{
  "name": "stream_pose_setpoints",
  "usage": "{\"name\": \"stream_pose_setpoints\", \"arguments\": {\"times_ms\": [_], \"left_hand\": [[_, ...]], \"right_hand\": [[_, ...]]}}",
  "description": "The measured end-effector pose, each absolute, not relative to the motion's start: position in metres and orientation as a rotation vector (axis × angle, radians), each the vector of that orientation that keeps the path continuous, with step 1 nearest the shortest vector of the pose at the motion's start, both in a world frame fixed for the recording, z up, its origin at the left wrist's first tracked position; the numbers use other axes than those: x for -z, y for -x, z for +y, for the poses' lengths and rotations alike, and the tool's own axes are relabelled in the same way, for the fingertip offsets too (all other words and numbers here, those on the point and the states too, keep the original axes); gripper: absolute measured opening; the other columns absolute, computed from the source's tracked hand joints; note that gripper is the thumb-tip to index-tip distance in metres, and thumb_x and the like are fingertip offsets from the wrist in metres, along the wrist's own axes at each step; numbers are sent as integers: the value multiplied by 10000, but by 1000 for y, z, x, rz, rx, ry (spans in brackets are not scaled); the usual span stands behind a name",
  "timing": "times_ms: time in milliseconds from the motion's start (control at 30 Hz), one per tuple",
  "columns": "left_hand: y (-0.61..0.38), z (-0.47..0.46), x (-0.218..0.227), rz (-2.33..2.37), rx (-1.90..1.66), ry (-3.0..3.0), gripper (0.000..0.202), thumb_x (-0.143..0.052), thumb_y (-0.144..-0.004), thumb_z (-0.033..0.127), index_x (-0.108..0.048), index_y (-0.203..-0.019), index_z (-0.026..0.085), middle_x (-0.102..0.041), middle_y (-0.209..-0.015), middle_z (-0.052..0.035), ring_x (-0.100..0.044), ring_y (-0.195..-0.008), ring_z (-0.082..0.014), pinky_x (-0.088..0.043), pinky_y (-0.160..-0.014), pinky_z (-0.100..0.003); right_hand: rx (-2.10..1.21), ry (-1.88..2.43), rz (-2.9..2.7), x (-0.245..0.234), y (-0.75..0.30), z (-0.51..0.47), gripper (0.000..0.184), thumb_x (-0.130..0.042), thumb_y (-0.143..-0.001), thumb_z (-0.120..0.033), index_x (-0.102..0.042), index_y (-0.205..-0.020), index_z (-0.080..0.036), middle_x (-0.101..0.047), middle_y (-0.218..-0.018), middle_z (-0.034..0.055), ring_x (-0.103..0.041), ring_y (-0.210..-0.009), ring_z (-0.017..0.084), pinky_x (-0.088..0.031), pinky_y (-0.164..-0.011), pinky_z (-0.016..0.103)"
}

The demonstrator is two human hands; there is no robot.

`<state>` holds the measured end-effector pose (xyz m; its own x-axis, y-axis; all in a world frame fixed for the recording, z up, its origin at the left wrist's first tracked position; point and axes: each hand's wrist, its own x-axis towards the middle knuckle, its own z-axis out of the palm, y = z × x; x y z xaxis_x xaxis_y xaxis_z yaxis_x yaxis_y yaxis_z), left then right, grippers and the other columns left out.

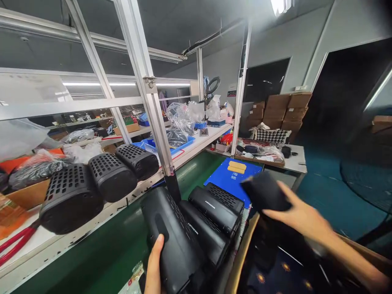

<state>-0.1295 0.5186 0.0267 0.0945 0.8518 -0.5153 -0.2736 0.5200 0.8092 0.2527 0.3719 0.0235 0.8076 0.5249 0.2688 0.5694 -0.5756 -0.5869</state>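
Note:
My left hand grips a black plastic housing with a slotted grille, its thumb pressed on the smooth face. The rest of that hand's fingers are hidden behind the housing. Two similar black housings marked MERKURY lie just right of it, above the green belt. My right hand is closed around a dark, angular black piece, blurred by motion, whose kind I cannot make out. Below the right hand is a cardboard box with dark contents that are hard to tell apart.
Three perforated black housings stand along the left shelf, near red handles. A metal upright rises beside the green belt. Ahead lies a blue board with yellow blocks. A dark round fan guard stands at right.

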Motion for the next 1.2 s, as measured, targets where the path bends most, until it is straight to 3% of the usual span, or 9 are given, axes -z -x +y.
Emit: {"name": "stream_pose_setpoints", "arguments": {"times_ms": [267,467,600,733,833,900,1033,1133,1200], "left_hand": [[115,561,-17,1220,-933,-616,612,-802,-781,356,-598,-1297,97,-738,-1183,-157,-545,-1351,-334,-447,-1155,-445],[94,547,-24,1124,-853,-487,641,-685,-866,530,-581,-1319,89,-744,-1157,-169,-646,-1234,-308,-502,-1105,-430],[70,523,-35,924,-809,-523,716,-626,-911,563,-427,-1490,192,-597,-1442,-119,-564,-1336,-272,-443,-1156,-413],[50,504,-38,814,-809,-984,886,-586,-947,568,-118,-1613,218,-303,-1653,-122,-347,-1496,-273,-301,-1236,-400],[53,503,-36,652,-730,-1290,981,-568,-952,577,61,-1609,212,-164,-1692,-120,-263,-1532,-242,-269,-1249,-378],[67,511,-30,597,-661,-1475,839,-529,-980,505,-64,-1618,220,-259,-1668,-104,-322,-1510,-228,-285,-1247,-408],[107,534,3,920,-898,-2209,452,-490,-970,412,-619,-1368,241,-513,-1526,-109,-361,-1482,-314,-229,-1240,-575],[126,542,39,1308,-877,-2549,493,-512,-957,450,-622,-1375,214,-485,-1516,-214,-287,-1470,-501,-300,-1094,-763],[129,543,59,1400,-778,-2631,463,-503,-975,451,-649,-1346,215,-469,-1518,-222,-262,-1463,-542,-375,-1033,-758]], "right_hand": [[-510,2412,-1123,-1,-236,568,474,-650,-985,-391,-537,-1377,-148,-565,-1292,129,-589,-1158,256,-530,-1009,492],[-568,2135,-1260,-25,-239,545,408,-656,-981,-332,-574,-1337,-150,-507,-1406,132,-508,-1296,275,-432,-1131,527],[-551,1889,-1320,-64,-188,506,662,-617,-986,-466,-375,-1536,-188,-469,-1455,164,-485,-1342,300,-415,-1146,550],[-655,1728,-1462,-86,-125,484,1247,-888,-661,-542,-161,-1630,-249,-458,-1485,160,-538,-1301,314,-474,-1115,501],[-545,1778,-1426,-91,-116,483,1234,-853,-705,-496,-96,-1632,-197,-348,-1564,161,-458,-1383,292,-424,-1174,469],[-479,1832,-1442,-98,-127,488,1104,-794,-797,-475,-128,-1621,-164,-400,-1528,168,-496,-1344,271,-450,-1149,445],[-269,2055,-1534,-117,-153,507,1024,-817,-817,-410,-193,-1613,-244,-398,-1504,156,-452,-1337,350,-384,-1137,601],[-207,2257,-1578,-116,-170,522,834,-761,-885,-393,-311,-1571,-246,-412,-1466,149,-460,-1307,355,-391,-1108,633],[-234,2364,-1579,-106,-181,529,700,-706,-936,-404,-384,-1527,-213,-466,-1411,144,-508,-1259,322,-442,-1080,590]]}}
